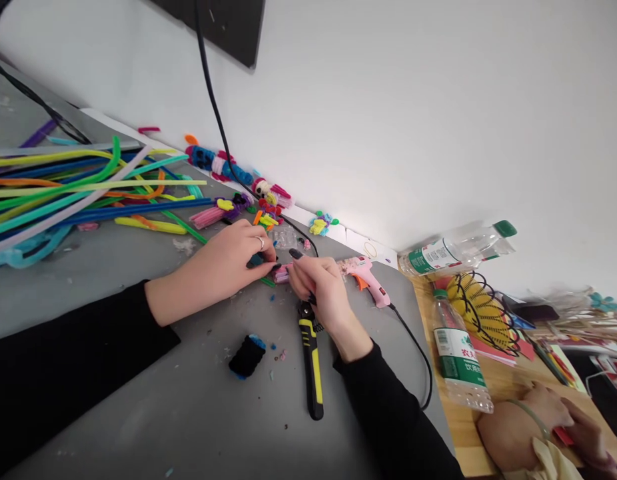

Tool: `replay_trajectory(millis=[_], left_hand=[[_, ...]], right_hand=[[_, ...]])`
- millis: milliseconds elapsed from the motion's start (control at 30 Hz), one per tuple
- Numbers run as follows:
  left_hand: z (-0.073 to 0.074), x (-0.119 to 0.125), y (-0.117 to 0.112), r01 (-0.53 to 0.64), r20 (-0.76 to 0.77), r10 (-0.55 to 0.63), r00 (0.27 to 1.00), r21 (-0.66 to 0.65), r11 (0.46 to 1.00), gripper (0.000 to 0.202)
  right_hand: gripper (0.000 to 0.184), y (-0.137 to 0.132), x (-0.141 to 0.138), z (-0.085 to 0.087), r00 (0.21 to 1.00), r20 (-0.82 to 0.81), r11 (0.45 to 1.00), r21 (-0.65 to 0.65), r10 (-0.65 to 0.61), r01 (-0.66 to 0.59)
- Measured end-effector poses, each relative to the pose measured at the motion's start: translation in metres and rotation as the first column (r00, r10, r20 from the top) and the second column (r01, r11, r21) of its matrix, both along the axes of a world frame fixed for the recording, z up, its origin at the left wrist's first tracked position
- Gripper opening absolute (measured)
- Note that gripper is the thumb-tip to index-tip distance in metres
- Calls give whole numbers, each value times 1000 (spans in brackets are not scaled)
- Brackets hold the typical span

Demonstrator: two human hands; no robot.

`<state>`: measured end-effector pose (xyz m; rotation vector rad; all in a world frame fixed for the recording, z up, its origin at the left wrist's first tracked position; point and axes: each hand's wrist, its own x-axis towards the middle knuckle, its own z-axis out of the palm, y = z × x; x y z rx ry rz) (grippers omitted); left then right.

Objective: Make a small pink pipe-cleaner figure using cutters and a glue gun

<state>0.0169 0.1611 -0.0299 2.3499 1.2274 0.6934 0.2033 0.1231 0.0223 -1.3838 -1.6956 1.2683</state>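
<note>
Between my hands is a short pink bundle (282, 274), which looks like pipe cleaners; only a small part of it shows. My left hand (238, 259), with a ring on one finger, is closed in a pinch at the bundle's left end. Curled fingers of my right hand (322, 288) close on its other end. Wire strippers (311, 367) with yellow and black handles lie just below my right hand. A pink glue gun (369, 280) rests to its right. Nearer to me lies a black and blue fuzzy piece (247, 356).
Many coloured pipe cleaners (78, 190) are heaped at left. Small pipe-cleaner figures (218, 165) line the wall. Plastic bottles (461, 350) and a yellow object with black coils (481, 310) stand right, near another person's hands (543, 413). A black cable (213, 100) hangs down.
</note>
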Motion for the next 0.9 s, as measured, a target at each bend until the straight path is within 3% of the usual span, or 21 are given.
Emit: replay_trajectory(millis=[133, 233, 400, 567, 900], left_hand=[[-2, 1, -1, -1, 23, 1, 1000, 14, 1000, 18], [-4, 1, -2, 2, 37, -3, 999, 21, 1000, 16], [-6, 1, -1, 28, 34, -30, 999, 48, 998, 16], [-10, 1, 0, 33, 50, -37, 998, 73, 997, 15], [-11, 1, 0, 37, 43, -39, 998, 55, 998, 16]], right_hand=[[64, -2, 3, 0, 990, -113, 996, -20, -85, 84], [62, -6, 8, 1, 970, -233, 996, -75, -71, 54], [62, -5, 10, -6, 831, -555, 994, -110, -50, -14], [60, -1, 7, -25, 834, -548, 985, -170, -60, -41], [58, -4, 6, -38, 915, -403, 998, -47, 28, -52]])
